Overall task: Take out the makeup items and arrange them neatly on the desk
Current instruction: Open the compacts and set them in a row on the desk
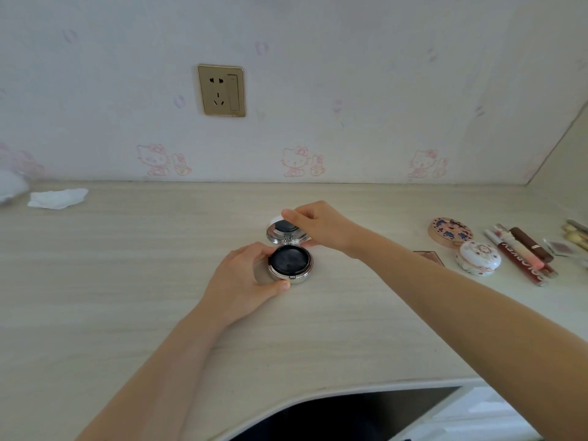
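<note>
A round silver cushion compact (290, 264) lies hinged open in the middle of the pale wooden desk (127, 281). Its base holds a black inner cover. My left hand (245, 281) grips the base from the left, thumb at its front rim. My right hand (321, 226) pinches the raised lid (284, 232) at its far edge, and the lid's mirror reflects something dark. To the right lie a gold patterned compact (450, 232), a white floral round case (478, 258) and several lip gloss tubes (521, 256).
A crumpled white tissue (57, 198) lies at the back left, with a blurred white object (11, 186) beside it at the frame edge. A gold wall socket (221, 90) sits above the desk. The desk's front edge curves inward over a dark gap (334, 415). Brushes (576, 232) lie far right.
</note>
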